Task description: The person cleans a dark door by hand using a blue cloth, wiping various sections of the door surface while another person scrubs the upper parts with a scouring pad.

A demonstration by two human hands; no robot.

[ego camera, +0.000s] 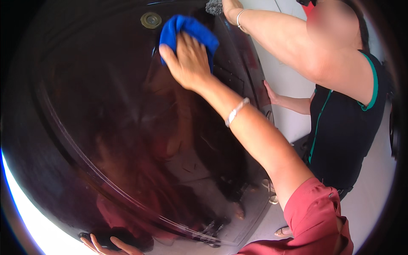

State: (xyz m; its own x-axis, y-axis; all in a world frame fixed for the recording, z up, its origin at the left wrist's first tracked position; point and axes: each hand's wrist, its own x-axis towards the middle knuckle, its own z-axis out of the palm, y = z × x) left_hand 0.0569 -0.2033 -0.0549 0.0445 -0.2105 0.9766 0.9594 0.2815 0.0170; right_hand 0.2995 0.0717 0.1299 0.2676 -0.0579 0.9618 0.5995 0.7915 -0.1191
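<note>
My right hand (191,62) presses a folded blue cloth (188,24) flat against a large dark glossy panel (127,92). The thumb lies along the cloth's left side, and the fingers spread over it. A round brass-coloured fitting (151,20) is set in the panel just left of the cloth. At the bottom left edge, part of my left hand (110,247) shows with its fingers apart, beside a black part (127,237) low on the panel. The rest of that hand is cut off, so whether it grips anything is hidden.
On the right, another person in a dark top (344,137) stands close to the panel's edge. Their raised hand (232,8) holds a grey fuzzy pad or cloth (214,7); their other hand (271,92) touches the panel's side edge. A small metal handle (269,115) sticks out below it.
</note>
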